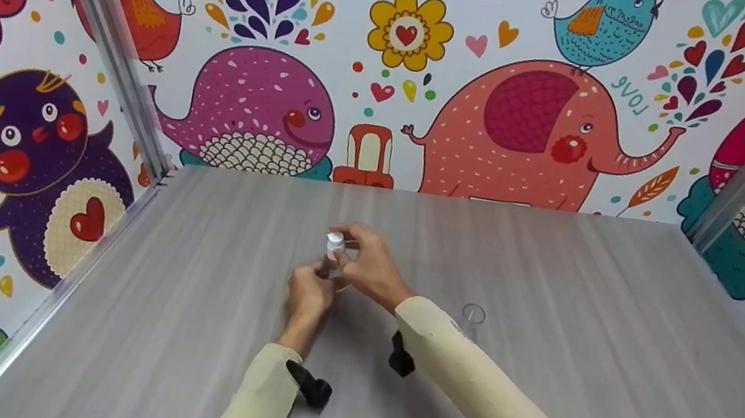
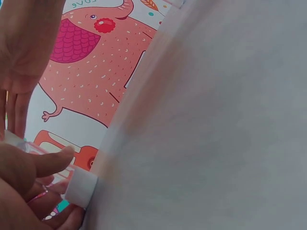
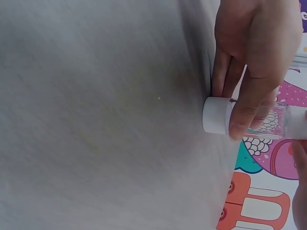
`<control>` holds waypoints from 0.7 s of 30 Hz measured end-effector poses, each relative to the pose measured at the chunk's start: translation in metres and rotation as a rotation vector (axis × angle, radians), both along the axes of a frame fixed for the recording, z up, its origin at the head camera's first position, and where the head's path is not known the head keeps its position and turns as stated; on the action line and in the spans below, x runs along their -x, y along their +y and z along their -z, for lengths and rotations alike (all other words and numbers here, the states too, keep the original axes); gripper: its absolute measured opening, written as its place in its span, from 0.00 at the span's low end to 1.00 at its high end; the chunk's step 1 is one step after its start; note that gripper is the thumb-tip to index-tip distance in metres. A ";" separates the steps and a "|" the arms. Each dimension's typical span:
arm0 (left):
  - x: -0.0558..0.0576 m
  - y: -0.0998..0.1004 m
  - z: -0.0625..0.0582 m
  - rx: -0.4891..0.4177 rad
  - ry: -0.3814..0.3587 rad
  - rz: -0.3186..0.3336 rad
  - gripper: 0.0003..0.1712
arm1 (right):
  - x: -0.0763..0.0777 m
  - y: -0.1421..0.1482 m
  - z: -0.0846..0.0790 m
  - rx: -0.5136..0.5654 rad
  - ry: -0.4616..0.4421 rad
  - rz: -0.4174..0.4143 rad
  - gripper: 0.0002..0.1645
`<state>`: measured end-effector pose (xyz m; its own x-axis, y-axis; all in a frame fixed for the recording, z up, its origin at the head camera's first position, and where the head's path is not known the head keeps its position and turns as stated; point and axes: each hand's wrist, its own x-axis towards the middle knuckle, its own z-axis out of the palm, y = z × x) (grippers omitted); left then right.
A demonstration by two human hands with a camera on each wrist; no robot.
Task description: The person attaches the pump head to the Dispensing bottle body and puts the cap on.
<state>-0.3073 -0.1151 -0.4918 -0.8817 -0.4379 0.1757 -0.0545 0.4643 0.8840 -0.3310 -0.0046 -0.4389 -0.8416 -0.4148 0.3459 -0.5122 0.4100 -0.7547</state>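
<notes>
A small clear bottle (image 3: 274, 125) with a white base (image 3: 216, 115) and a white top (image 1: 335, 240) stands upright between my two hands. My left hand (image 1: 309, 295) grips it low down, thumb and fingers round the body just above the base, as the left wrist view shows close up. Higher up, my right hand (image 1: 369, 265) pinches the white top, thumb on the near side and forefinger on the far side. Part of the clear body is hidden behind my fingers. In the left wrist view the bottle's base (image 2: 80, 187) is right at the tabletop.
To the right, a small clear cylinder (image 1: 473, 315) with a round rim stands on the grey wood-grain table (image 1: 179, 298), its lower part behind my right sleeve (image 1: 468, 362). Printed walls (image 1: 393, 78) with metal posts (image 1: 109, 33) enclose the table at the back and sides.
</notes>
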 end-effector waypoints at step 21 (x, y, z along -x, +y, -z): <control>-0.001 0.000 -0.001 -0.066 0.011 0.028 0.04 | 0.005 0.001 0.002 -0.027 0.066 0.032 0.20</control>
